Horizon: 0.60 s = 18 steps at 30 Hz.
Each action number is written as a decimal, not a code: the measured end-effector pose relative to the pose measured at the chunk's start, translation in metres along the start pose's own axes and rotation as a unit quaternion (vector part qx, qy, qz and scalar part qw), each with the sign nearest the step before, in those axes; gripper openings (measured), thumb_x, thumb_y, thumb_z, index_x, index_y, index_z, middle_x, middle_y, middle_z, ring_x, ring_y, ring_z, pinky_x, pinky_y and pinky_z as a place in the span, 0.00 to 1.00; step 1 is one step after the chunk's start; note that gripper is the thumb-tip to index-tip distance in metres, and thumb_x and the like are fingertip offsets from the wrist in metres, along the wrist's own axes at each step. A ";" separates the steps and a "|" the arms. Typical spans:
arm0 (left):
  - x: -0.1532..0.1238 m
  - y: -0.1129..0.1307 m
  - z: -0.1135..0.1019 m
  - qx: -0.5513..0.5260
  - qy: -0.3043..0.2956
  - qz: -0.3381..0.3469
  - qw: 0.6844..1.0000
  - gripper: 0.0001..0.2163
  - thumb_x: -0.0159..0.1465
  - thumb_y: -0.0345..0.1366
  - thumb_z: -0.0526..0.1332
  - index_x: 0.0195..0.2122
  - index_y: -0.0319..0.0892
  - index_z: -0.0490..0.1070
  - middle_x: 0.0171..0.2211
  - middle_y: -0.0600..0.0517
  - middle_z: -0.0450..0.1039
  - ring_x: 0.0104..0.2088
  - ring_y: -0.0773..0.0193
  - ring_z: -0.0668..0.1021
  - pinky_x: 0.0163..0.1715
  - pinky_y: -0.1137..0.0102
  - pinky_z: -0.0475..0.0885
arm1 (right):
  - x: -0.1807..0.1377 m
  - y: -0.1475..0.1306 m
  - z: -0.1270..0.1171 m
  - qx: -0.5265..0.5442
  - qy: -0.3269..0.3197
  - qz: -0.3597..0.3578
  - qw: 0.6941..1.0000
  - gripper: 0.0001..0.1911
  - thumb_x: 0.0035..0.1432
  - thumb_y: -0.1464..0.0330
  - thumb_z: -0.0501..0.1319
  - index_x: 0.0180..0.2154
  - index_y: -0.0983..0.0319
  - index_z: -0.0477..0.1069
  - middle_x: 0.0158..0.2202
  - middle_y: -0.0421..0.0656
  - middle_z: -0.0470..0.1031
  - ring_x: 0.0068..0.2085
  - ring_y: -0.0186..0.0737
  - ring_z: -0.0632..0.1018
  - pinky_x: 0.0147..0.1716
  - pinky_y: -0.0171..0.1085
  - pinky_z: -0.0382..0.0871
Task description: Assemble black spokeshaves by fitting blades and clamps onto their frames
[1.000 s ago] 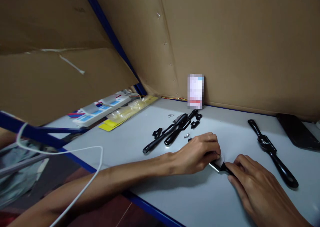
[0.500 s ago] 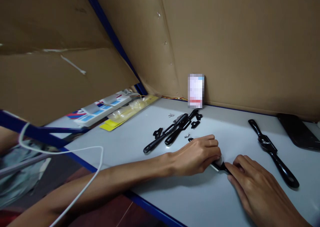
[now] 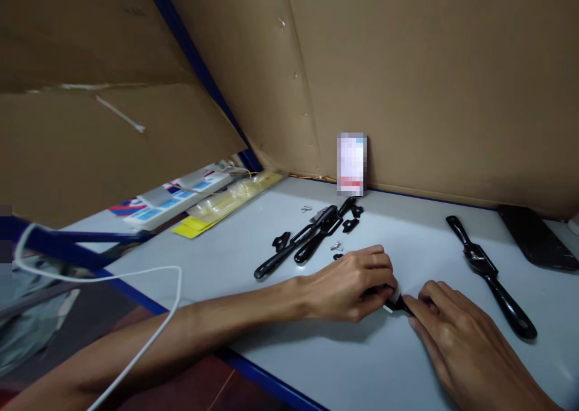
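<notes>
Hands (image 3: 357,284) (image 3: 461,345) over mostly hidden black part (image 3: 398,303); each grip's state unclear.

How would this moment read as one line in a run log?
left hand: gripping black tool on white table | right hand: fingertips pressing same tool | beside: black handled tool, loose black parts

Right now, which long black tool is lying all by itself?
The black tool on the right, beyond the right hand; the other black tools lie bunched together.
</notes>
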<state>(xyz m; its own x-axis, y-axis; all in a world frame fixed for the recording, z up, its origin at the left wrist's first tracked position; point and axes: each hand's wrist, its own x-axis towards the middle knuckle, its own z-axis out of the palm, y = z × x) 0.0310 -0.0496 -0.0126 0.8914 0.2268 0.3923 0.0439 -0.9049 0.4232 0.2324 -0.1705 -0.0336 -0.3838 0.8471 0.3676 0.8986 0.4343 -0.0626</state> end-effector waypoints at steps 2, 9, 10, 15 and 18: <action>0.000 0.000 -0.004 0.000 -0.016 0.002 1.000 0.07 0.70 0.28 0.57 0.43 0.36 0.75 0.37 0.45 0.76 0.39 0.60 0.74 0.41 0.66 0.75 | -0.001 0.001 0.000 -0.009 -0.005 -0.004 1.000 0.18 0.59 0.80 0.51 0.42 0.61 0.77 0.36 0.47 0.75 0.36 0.44 0.78 0.35 0.42 0.76; 0.000 -0.004 -0.011 0.065 -0.068 -0.021 0.995 0.10 0.74 0.29 0.52 0.43 0.38 0.74 0.37 0.45 0.75 0.40 0.58 0.72 0.41 0.65 0.73 | -0.001 0.002 0.001 -0.028 0.024 -0.016 0.999 0.19 0.57 0.81 0.51 0.40 0.62 0.78 0.35 0.48 0.75 0.34 0.45 0.79 0.33 0.43 0.77; 0.000 -0.004 -0.009 0.075 -0.069 -0.015 0.995 0.10 0.74 0.29 0.52 0.42 0.38 0.74 0.37 0.45 0.75 0.39 0.58 0.72 0.41 0.65 0.72 | 0.000 0.003 0.001 -0.032 0.033 -0.022 0.999 0.19 0.58 0.81 0.50 0.40 0.63 0.78 0.34 0.48 0.76 0.34 0.45 0.80 0.33 0.44 0.78; 0.000 -0.009 -0.010 0.021 0.051 -0.061 0.997 0.09 0.73 0.32 0.54 0.38 0.40 0.72 0.35 0.47 0.74 0.38 0.60 0.72 0.40 0.66 0.71 | 0.000 0.007 0.004 -0.040 0.043 -0.052 0.997 0.20 0.61 0.79 0.49 0.41 0.62 0.78 0.34 0.48 0.76 0.33 0.43 0.78 0.33 0.41 0.76; 0.001 -0.030 -0.025 -0.029 0.182 -0.191 0.964 0.09 0.71 0.39 0.58 0.35 0.41 0.69 0.32 0.50 0.71 0.33 0.63 0.72 0.36 0.68 0.69 | -0.004 0.008 0.010 -0.036 0.051 -0.044 0.997 0.21 0.63 0.77 0.48 0.41 0.61 0.79 0.34 0.48 0.76 0.34 0.42 0.78 0.34 0.41 0.76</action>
<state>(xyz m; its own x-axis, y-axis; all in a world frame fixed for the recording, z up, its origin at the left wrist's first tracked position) 0.0197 -0.0133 -0.0046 0.5965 0.6611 0.4550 0.3031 -0.7105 0.6351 0.2392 -0.1672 -0.0447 -0.4412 0.7694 0.4619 0.8769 0.4790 0.0397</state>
